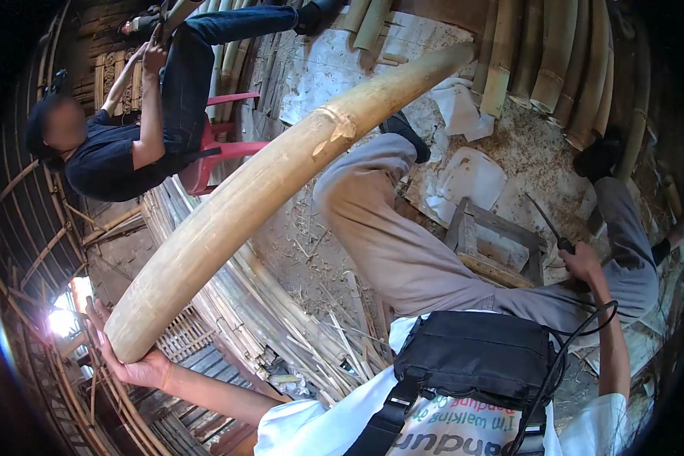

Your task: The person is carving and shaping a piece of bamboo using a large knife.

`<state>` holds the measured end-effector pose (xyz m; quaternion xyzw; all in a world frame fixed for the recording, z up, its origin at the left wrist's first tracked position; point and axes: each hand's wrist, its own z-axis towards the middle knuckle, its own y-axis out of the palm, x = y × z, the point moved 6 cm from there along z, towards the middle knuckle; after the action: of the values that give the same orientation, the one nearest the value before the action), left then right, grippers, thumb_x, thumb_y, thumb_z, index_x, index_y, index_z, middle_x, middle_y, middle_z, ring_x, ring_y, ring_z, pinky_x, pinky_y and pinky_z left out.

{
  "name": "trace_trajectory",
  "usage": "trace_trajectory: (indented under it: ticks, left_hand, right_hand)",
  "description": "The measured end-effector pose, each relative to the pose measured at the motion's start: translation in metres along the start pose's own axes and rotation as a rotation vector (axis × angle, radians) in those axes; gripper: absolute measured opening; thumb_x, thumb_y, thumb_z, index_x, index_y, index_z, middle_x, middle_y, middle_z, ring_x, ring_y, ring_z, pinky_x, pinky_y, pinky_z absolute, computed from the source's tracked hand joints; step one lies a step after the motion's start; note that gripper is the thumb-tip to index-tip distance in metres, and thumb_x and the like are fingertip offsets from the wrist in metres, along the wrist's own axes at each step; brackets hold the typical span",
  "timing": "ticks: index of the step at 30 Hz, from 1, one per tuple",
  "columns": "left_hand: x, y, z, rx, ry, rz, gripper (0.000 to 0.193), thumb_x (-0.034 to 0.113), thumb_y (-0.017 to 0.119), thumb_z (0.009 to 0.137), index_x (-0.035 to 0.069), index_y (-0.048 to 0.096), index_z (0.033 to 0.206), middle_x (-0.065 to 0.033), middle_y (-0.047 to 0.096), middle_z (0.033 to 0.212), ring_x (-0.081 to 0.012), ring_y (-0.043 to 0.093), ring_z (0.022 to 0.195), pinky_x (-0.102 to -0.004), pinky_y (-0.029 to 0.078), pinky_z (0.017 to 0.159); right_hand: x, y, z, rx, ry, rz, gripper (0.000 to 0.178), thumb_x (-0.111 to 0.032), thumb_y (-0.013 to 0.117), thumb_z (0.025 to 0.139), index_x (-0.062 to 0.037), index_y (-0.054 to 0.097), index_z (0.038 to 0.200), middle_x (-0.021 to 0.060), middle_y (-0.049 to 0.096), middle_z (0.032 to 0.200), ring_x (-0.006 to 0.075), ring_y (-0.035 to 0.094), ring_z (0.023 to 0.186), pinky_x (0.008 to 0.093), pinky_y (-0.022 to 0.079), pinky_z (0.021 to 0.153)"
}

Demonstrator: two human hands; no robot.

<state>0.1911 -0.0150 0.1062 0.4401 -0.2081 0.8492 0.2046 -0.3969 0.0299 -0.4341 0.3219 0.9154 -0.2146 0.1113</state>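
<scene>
A thick pale bamboo pole [228, 209] slants across the view from lower left to upper right, with a scraped node about midway. My left hand [140, 368] cups its near end, the palm underneath and fingertips showing past the far side. The pole passes over my bent left knee; whether it rests there I cannot tell. Off to the right, by my right thigh, my right hand [583, 262] is closed around the dark handle of a knife [543, 216]. Its narrow blade points up and left, well apart from the pole.
A small wooden stool [501, 235] stands between my legs. Several bamboo poles [551, 64] lie at the upper right. Split bamboo strips [258, 304] are heaped on the left. A co-worker [121, 152] sits on a red plastic chair [216, 152] at the upper left. Shavings litter the floor.
</scene>
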Motion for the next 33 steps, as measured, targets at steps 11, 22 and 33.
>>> trace_trajectory:
  ticks: [11, 22, 33]
  left_hand:
    - [0.018, -0.039, -0.051, 0.014, 0.334, -0.034, 0.069, 0.028, 0.050, 0.079, -0.008, 0.039, 0.137, -0.0212, 0.042, 0.137, -0.0349, 0.039, 0.126, -0.0475, 0.025, 0.111]
    - [0.041, -0.040, -0.045, -0.172, 0.556, -0.180, 0.038, 0.024, 0.052, 0.077, 0.006, 0.065, 0.107, -0.0191, 0.039, 0.143, -0.0403, 0.036, 0.127, -0.0566, 0.022, 0.111]
    - [0.041, -0.031, -0.055, -0.072, 0.581, -0.094, 0.042, 0.026, 0.052, 0.077, 0.005, 0.062, 0.111, -0.0226, 0.045, 0.139, -0.0413, 0.038, 0.128, -0.0567, 0.024, 0.110]
  right_hand:
    - [-0.144, -0.020, -0.142, 0.005, -0.340, 0.731, 0.044, -0.036, 0.062, 0.092, 0.0048, 0.056, 0.107, 0.0062, 0.058, 0.068, 0.0117, 0.055, 0.060, 0.0268, 0.045, 0.057]
    - [-0.268, -0.011, -0.156, -0.138, -0.741, 0.280, 0.045, -0.041, 0.060, 0.090, 0.0033, 0.059, 0.086, 0.0213, 0.053, 0.061, 0.0371, 0.056, 0.055, 0.0417, 0.044, 0.054]
    - [-0.244, 0.002, -0.138, -0.191, -0.415, 0.380, 0.050, -0.040, 0.055, 0.093, 0.0075, 0.055, 0.076, 0.0210, 0.047, 0.054, 0.0242, 0.045, 0.048, 0.0396, 0.041, 0.052]
